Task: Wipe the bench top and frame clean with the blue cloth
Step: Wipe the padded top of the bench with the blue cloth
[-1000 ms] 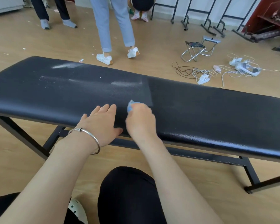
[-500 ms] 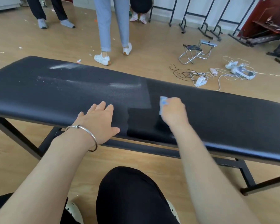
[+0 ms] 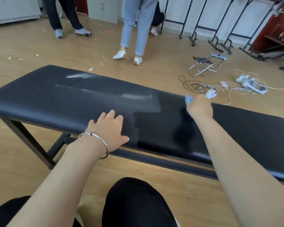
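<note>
The blue cloth [image 3: 188, 99] is gripped in the curled fingers of the right hand [image 3: 200, 107], only a corner being seen beyond the knuckles, at the far edge of the black padded tabletop [image 3: 39, 97]. The left hand [image 3: 109, 128], ringed at the wrist by a silver bangle [image 3: 100, 141], is laid flat with fingers straight on the near edge. White dust [image 3: 138, 96] is spread over the left half; the right half is seen dark and glossy. The black metal frame [image 3: 29, 141] is set on a wooden floor [image 3: 15, 154].
</note>
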